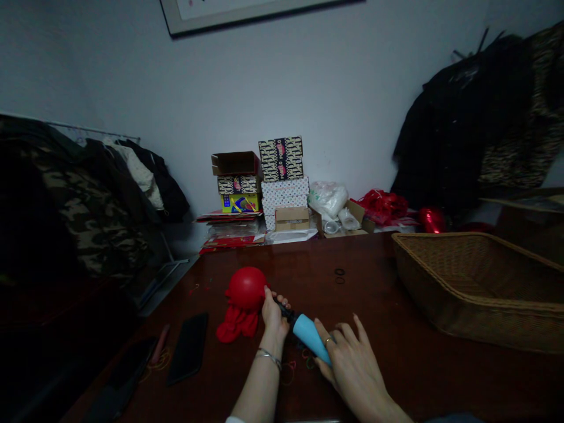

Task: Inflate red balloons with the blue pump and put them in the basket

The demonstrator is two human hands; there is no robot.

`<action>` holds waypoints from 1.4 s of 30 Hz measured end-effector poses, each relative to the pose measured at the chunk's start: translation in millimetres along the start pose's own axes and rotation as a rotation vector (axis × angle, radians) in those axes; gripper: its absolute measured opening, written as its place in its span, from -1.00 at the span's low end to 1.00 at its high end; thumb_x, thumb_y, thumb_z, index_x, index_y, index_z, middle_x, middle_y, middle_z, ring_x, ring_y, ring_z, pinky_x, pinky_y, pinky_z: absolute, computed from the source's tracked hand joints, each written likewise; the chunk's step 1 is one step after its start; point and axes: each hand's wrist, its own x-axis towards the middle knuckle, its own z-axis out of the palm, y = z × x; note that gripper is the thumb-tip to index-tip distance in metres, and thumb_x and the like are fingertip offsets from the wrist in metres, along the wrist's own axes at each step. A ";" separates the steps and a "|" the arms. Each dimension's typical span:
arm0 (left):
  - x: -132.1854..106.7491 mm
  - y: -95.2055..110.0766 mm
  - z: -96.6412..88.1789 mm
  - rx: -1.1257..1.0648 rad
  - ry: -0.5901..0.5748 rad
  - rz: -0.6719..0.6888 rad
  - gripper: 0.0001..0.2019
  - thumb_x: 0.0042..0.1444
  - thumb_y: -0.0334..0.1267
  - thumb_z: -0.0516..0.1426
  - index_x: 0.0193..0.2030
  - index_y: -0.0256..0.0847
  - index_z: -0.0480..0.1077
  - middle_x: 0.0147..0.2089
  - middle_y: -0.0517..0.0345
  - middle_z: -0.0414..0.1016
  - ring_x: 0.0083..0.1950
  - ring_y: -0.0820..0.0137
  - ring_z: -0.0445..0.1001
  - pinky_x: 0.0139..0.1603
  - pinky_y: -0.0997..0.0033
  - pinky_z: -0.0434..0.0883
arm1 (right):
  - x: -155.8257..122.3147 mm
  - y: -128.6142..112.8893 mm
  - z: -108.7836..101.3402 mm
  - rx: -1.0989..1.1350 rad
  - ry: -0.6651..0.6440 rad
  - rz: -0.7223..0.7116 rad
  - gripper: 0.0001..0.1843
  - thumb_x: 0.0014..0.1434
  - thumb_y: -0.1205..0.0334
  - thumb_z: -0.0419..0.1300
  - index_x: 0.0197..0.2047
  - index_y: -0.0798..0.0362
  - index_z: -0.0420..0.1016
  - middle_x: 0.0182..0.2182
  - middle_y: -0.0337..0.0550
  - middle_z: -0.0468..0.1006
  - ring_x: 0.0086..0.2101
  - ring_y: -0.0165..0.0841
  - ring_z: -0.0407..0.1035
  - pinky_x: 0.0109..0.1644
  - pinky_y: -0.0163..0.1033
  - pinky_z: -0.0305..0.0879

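Observation:
A partly inflated red balloon sits at the tip of a light-blue hand balloon pump with a black nozzle end. My left hand is closed around the balloon's neck and the nozzle, so the join between them is hidden. My right hand has the pump's blue barrel between thumb and forefinger, its other fingers stretched out. Below the round balloon lies a heap of limp red balloons. Small coloured rubber bands are scattered on the table under the pump.
On the brown table are a wicker basket at right, a black phone-like slab at left, and two dark rings. Stacked boxes stand by the wall. Coats hang on both sides.

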 end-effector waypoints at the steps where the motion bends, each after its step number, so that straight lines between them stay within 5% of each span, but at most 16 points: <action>1: 0.6 0.5 -0.1 -0.004 0.001 0.001 -0.65 0.11 0.02 0.12 -0.47 -0.19 0.15 -0.67 0.37 0.08 -0.70 0.58 0.13 -0.71 0.62 0.11 | -1.0 0.3 -0.7 -0.001 -0.002 0.001 -0.39 0.06 0.08 0.22 0.18 0.01 0.28 -0.33 -0.14 0.52 -0.20 -0.21 0.32 0.25 0.16 -0.22; 14: 10.2 21.1 1.0 -0.051 -0.062 0.012 -0.65 0.11 -0.01 0.13 -0.47 -0.21 0.16 -0.64 0.37 0.08 -0.69 0.62 0.10 -0.70 0.64 0.11 | -29.6 21.2 -5.2 0.058 0.104 -0.017 -0.38 0.03 0.05 0.24 0.17 -0.03 0.28 -0.36 -0.22 0.53 -0.18 -0.20 0.32 0.22 0.14 -0.20; 30: -16.2 5.1 7.4 -0.007 -0.094 -0.025 -0.68 0.09 -0.05 0.17 -0.45 -0.22 0.18 -0.61 0.34 0.13 -0.65 0.60 0.15 -0.66 0.62 0.18 | 16.6 -7.3 -10.5 0.030 -0.109 0.049 -0.40 0.09 0.09 0.20 0.19 0.05 0.27 -0.27 -0.08 0.55 -0.13 -0.15 0.30 0.23 0.16 -0.21; 42: 3.0 9.7 3.4 -0.020 -0.018 0.017 -0.68 0.13 -0.05 0.13 -0.45 -0.21 0.17 -0.64 0.38 0.07 -0.70 0.62 0.09 -0.73 0.64 0.07 | -1.8 -2.0 -5.3 0.048 -0.068 0.031 -0.39 0.09 0.10 0.19 0.22 0.02 0.24 -0.28 -0.12 0.53 -0.13 -0.16 0.31 0.24 0.16 -0.24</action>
